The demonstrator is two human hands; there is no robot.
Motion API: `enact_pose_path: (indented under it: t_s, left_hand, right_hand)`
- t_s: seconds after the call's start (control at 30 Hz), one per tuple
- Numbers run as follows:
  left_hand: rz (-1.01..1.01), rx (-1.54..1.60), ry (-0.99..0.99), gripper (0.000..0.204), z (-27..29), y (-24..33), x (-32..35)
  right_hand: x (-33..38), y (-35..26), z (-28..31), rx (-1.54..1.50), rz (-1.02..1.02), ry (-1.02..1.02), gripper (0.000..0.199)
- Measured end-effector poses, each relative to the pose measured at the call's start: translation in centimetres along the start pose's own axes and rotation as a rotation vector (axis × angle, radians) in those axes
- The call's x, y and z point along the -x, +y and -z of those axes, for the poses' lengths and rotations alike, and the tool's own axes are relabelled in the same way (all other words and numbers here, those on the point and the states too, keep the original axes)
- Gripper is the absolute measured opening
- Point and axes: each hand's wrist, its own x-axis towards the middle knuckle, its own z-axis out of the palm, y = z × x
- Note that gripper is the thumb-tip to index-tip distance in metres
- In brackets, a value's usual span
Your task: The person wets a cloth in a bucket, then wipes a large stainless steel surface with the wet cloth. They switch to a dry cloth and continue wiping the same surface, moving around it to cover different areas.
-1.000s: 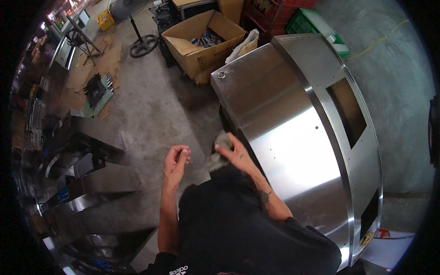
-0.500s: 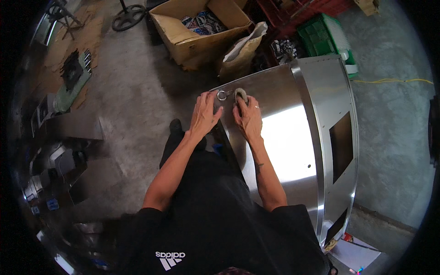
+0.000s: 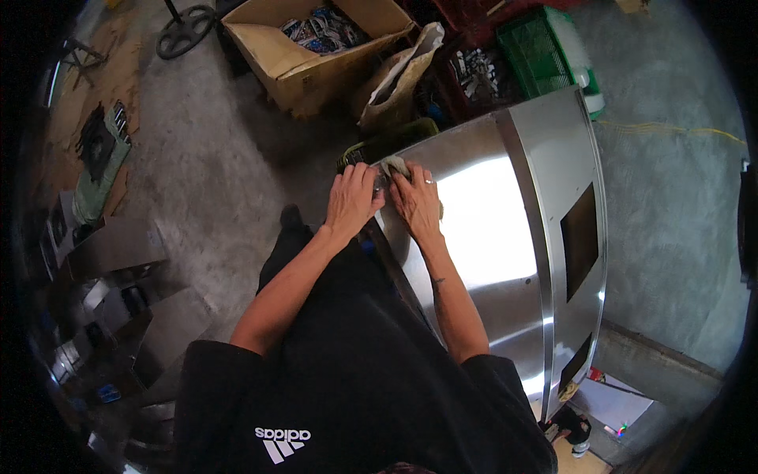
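A large brushed steel housing with rectangular cut-outs lies along my right side. Over its far left corner, my left hand has its fingers curled, with the thumb opposite them. A small shiny metal ring shows between that thumb and the fingers, partly covered. My right hand is bent over a folded grey-beige rag, its fingers pressing it against the steel next to the ring. What lies beneath the fingertips of both hands is hidden.
Beyond the housing stand a cardboard box of small parts, an open sack and a green plastic basket. Dark boxes and metal parts lie on the floor at left. Another person is at lower right.
My hands have drawn closer together. The ring now sits between my left thumb and fingers, close to the rag under my right hand. The whole view has shifted slightly.
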Motion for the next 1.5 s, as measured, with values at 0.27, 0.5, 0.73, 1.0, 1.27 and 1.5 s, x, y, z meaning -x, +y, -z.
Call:
enact_pose_path:
  t_s: [0.27, 0.5, 0.73, 1.0, 1.27, 1.5]
  left_hand:
    - [0.004, -0.064, 0.042, 0.046, -0.8, 0.4, -0.4]
    - [0.021, -0.102, 0.027, 0.048, -0.5, 0.9, -0.1]
    - [-0.038, -0.144, 0.037, 0.043, -0.9, 1.1, 0.0]
    - [-0.238, -0.025, 0.029, 0.047, 0.0, 0.6, -1.7]
    - [0.029, 0.206, 0.095, 0.042, 3.3, -0.9, -4.3]
    - [0.468, 0.197, 0.153, 0.036, 5.0, -7.2, 5.2]
  right_hand:
    - [1.3, 0.9, -0.6, 0.006, 0.017, -0.027, 0.029]
    - [1.7, 1.4, 0.3, 0.034, 0.097, 0.007, 0.034]
    - [8.4, -1.3, 2.8, -0.125, -0.063, -0.049, 0.036]
    - [11.2, -3.2, 2.8, -0.259, -0.175, 0.052, 0.037]
    - [9.3, -4.6, 2.3, -0.292, -0.265, -0.066, 0.053]
    - [5.7, -4.9, 1.4, -0.196, -0.096, -0.124, 0.052]
